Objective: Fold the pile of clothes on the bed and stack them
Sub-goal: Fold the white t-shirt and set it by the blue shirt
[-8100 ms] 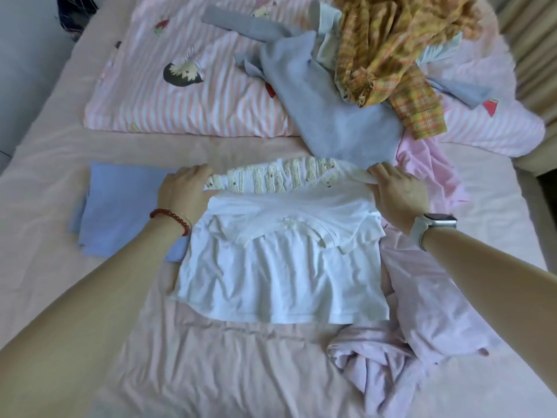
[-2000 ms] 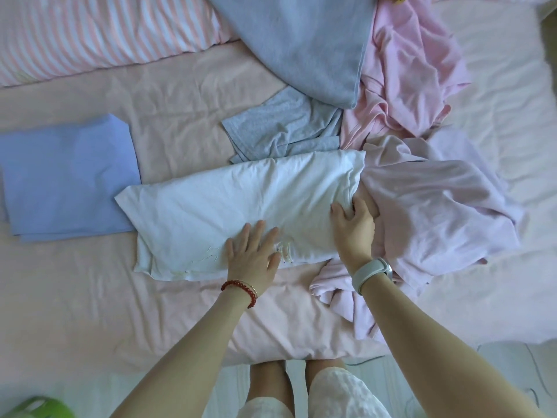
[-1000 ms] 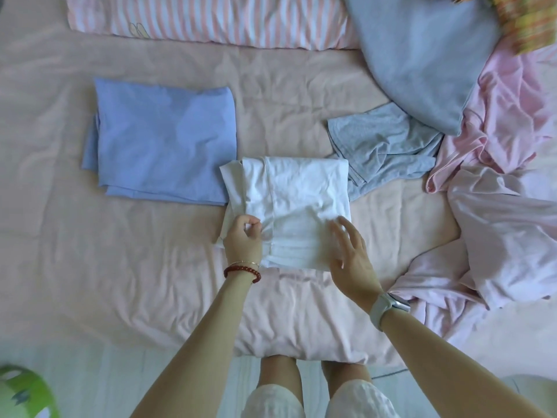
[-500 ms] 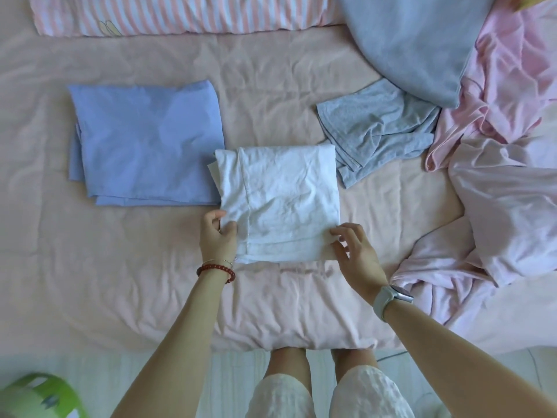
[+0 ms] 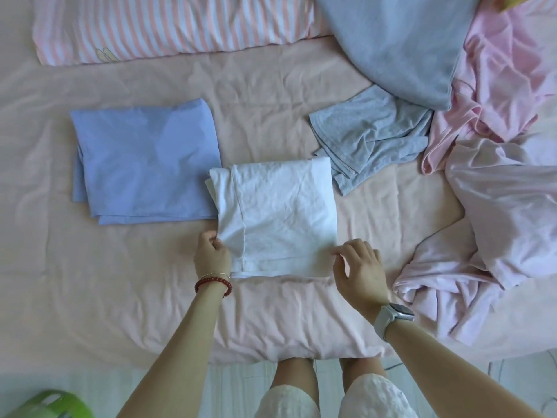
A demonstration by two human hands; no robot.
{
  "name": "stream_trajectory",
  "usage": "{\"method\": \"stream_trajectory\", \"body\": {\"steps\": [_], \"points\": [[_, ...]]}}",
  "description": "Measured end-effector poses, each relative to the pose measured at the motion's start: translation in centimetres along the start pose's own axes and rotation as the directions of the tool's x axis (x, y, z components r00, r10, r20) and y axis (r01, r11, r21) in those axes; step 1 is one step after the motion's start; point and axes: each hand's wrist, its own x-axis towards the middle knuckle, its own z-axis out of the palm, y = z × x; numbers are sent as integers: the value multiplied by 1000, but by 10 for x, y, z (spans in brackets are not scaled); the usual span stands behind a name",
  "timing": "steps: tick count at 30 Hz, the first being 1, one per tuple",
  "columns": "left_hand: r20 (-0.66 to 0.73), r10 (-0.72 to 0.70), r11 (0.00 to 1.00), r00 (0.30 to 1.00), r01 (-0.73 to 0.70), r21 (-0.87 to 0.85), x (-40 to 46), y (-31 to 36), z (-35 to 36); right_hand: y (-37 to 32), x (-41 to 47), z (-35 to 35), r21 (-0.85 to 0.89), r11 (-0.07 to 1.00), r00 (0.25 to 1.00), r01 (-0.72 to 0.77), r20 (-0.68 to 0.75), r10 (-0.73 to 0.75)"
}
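The folded white garment lies flat on the bed as a near-square packet, directly ahead of both hands, its left edge just overlapping the right edge of the folded blue garment. What the next move likely turns on is that the blue piece lies to the left of the white one and a little farther from the person, so stacking means a short carry leftward, and the left hand is the nearer one to that spot. The left hand's fingers are curled and pinch the packet's near-left corner; the right hand sits at the near-right corner with thumb and forefinger loosely bent, close to the cloth's edge, and whether they actually grip it cannot be told. The packet is slightly longer across than deep, so a hold at both near corners should keep the layers together. Unfolded grey, pink and pale lilac clothes wait to the right. Compared with half a second ago, the packet lies in the same place relative to the blue piece, and both hands remain at its near corners. A second ago the hands lay on top of the cloth pressing the fold; two seconds ago the garment was a long band across the bed.
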Motion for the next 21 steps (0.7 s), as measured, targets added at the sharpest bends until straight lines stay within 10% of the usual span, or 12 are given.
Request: {"method": "stream_trajectory", "body": {"steps": [5, 16, 21], "points": [[-108, 157, 985, 982, -164, -58, 14, 28, 2, -27, 51, 2, 2, 1000, 997, 24, -74, -24], [-199, 205, 963, 958, -235, -135, 64, 83, 10, -46, 108, 37, -196, 981, 947, 9, 318, 54], [-200, 292, 956, 935, -279, 89, 59, 69, -2, -39, 99, 42, -196, 978, 937, -69, 324, 131]]}}
